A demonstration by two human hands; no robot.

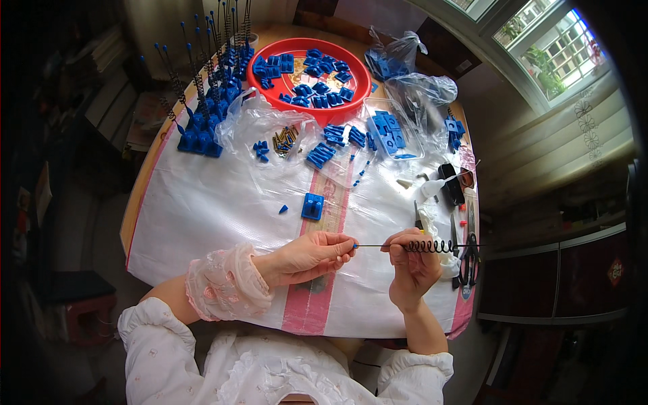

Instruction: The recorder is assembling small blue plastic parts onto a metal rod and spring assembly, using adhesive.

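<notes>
Over the near part of the table, my left hand (307, 260) pinches a small blue bead (355, 247) between thumb and fingertips. My right hand (410, 266) is closed around a thin black wire with a coiled section (432, 247). The wire's straight end reaches left to the bead; whether it sits inside the bead is too small to tell. Just beyond my hands lie a square blue plastic base (312, 206) and a small blue cone (283, 209).
A red basin (361, 94) with blue parts stands at the back. Left of it are blue bases with upright coiled wires (201, 131). A clear box (408, 152) of blue pieces, brass-coloured pins (285, 140), a white squeeze bottle (432, 188) and black scissors (468, 263) lie around.
</notes>
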